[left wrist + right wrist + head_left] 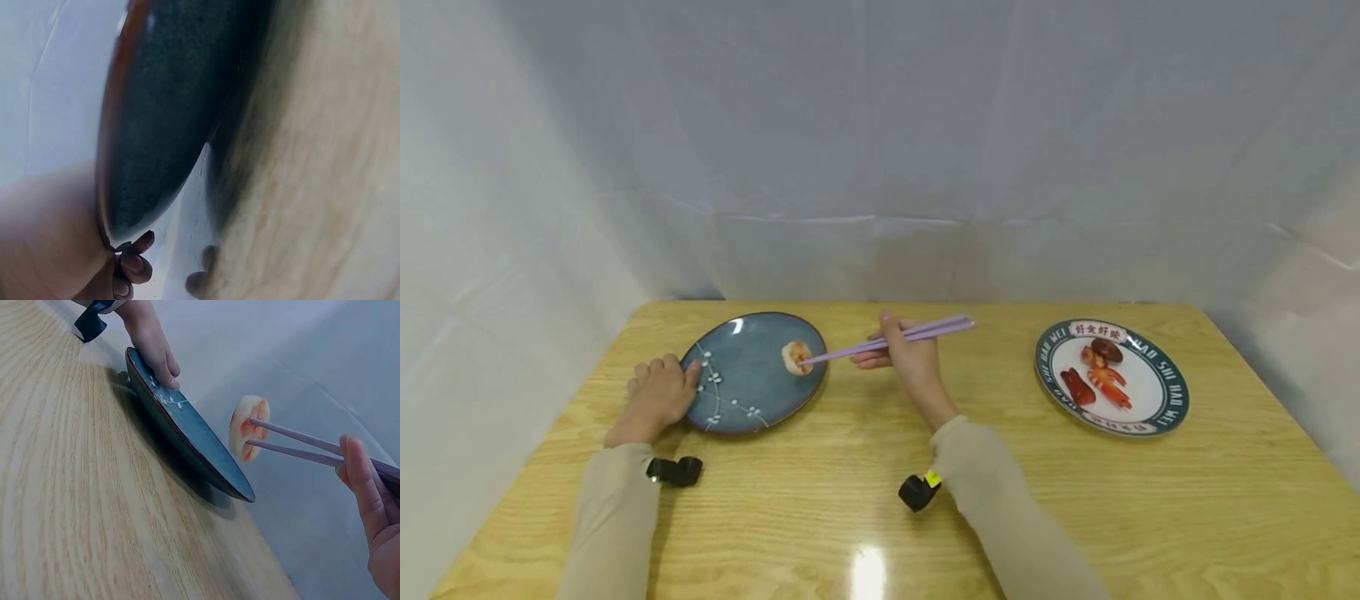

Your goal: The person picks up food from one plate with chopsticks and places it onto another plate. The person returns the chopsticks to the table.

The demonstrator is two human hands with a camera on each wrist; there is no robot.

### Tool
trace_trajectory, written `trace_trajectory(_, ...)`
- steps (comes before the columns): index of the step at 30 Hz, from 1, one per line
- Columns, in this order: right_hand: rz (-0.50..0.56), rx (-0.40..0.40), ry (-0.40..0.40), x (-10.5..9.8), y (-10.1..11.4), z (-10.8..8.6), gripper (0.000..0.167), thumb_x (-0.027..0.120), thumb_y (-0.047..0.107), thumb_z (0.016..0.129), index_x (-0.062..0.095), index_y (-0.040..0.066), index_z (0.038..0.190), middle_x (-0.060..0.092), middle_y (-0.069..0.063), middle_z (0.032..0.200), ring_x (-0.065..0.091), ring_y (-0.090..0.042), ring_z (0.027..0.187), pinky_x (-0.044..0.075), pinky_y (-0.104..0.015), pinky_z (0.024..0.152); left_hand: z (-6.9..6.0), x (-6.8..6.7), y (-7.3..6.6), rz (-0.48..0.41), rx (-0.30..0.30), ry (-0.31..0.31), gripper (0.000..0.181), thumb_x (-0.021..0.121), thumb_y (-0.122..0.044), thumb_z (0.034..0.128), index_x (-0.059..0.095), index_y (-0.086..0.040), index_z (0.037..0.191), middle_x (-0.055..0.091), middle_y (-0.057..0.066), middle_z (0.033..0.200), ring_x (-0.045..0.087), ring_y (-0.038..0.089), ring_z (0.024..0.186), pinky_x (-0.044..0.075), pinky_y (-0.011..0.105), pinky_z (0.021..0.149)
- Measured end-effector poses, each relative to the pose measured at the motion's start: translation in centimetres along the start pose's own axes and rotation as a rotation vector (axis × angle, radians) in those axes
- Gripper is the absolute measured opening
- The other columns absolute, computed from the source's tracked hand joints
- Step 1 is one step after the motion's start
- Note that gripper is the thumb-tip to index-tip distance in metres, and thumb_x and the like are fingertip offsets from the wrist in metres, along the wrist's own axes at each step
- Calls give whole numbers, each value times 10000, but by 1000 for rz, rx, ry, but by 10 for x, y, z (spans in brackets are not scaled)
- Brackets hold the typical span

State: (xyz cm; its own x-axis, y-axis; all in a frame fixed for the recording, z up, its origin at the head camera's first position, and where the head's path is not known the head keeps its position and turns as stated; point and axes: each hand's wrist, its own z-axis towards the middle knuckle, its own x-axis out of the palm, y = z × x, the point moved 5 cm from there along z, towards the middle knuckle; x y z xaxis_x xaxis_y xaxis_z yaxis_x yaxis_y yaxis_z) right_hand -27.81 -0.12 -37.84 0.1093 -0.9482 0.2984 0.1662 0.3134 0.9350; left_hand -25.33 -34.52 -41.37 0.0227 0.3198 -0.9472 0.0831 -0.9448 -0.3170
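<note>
At the left of the table, my left hand (660, 390) holds the rim of a blue-grey plate (737, 367) decorated with white blossoms. Its thumb lies over the edge; in the left wrist view, curled fingers (134, 265) show by the underside of the plate. My right hand (912, 360) grips a pair of lilac chopsticks (917, 333). Their tips hold a curled, pale food piece with orange-red marks (249, 425), like a peeled shrimp. The right wrist view shows this piece above the plate's right part, apart from its surface.
A white plate with a dark green lettered rim (1047, 358) stands at the right. On it lie a red shrimp (1108, 387), a brown mushroom-like piece (1107, 350) and dark red slices (1077, 387). The wooden table (820, 517) ends at a pale curtain (925, 167).
</note>
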Motion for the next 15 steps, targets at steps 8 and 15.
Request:
trace_trajectory(8, -71, -4, 26, 12, -9, -1, 428, 512, 257, 1011, 637, -135, 894, 677, -264, 742, 695, -329, 614, 547, -405, 571, 1, 0, 1, 4, 3, 0, 607, 189, -363, 1051, 381, 210, 1109, 402, 405, 1056, 328, 503, 958, 273, 593, 815)
trace_trajectory(15, -89, 21, 67, 23, -38, 9, 533, 520, 400, 993, 643, -115, 930, 695, -208, 732, 701, -287, 612, 549, -395, 564, 2, 0, 2, 8, 11, -20, 595, 198, -352, 1052, 388, 209, 1107, 409, 422, 1074, 332, 532, 986, 275, 606, 822)
